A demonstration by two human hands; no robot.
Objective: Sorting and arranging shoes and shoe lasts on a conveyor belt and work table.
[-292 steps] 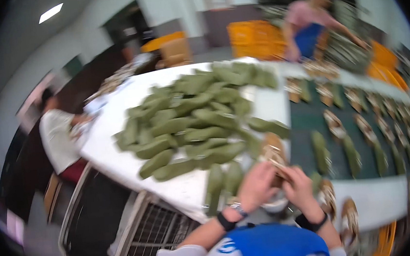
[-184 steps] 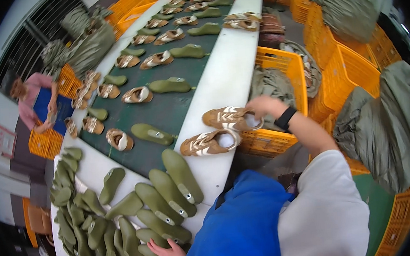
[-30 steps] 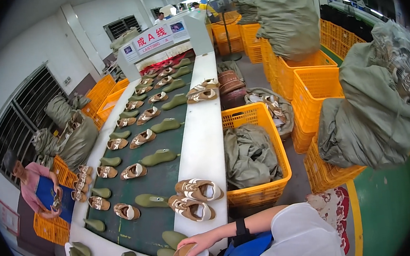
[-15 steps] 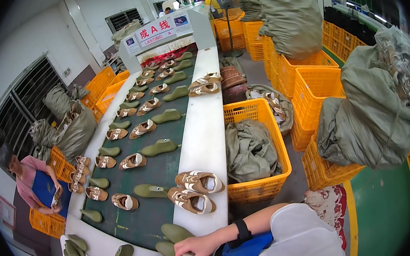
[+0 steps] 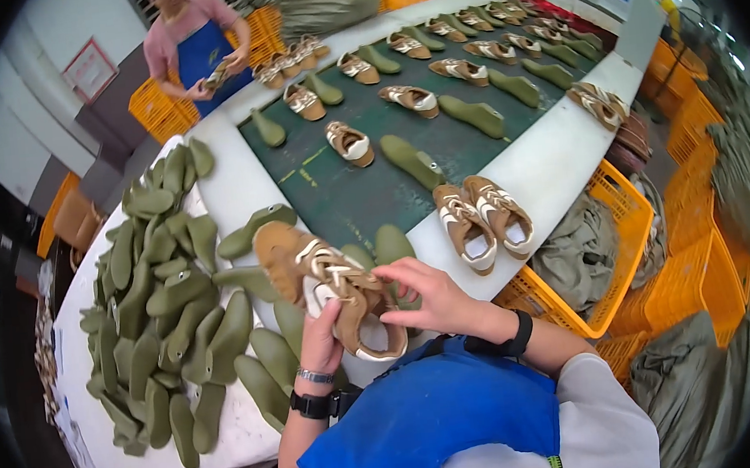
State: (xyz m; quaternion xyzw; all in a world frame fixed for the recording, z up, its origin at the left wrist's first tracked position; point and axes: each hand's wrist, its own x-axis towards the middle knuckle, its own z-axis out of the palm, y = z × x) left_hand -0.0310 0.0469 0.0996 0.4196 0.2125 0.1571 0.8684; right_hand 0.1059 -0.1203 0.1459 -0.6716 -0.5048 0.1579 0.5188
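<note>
A brown shoe (image 5: 301,256) with white stripes is raised over the near table edge, toe pointing up and left. My left hand (image 5: 319,339) is closed round its underside near the middle. At the heel end, my right hand (image 5: 439,298) has its thumb and fingers on the collar beside the opening. Loose green shoe lasts (image 5: 271,368) lie just left of and behind the held shoe. To its right, a pair of matching shoes (image 5: 478,220) stands on the white ledge (image 5: 521,168).
A big heap of green lasts (image 5: 162,297) covers the white table (image 5: 81,438) at left. Shoes and lasts lie in rows on the dark green belt (image 5: 323,205). A co-worker (image 5: 198,44) stands across it, holding a shoe. Yellow crates (image 5: 634,287) with grey sacks line the right.
My view has swung left, bringing the heap of lasts into sight. The shoe that lay under my right hand at the lower edge is now lifted, and my left hand has appeared, holding it.
</note>
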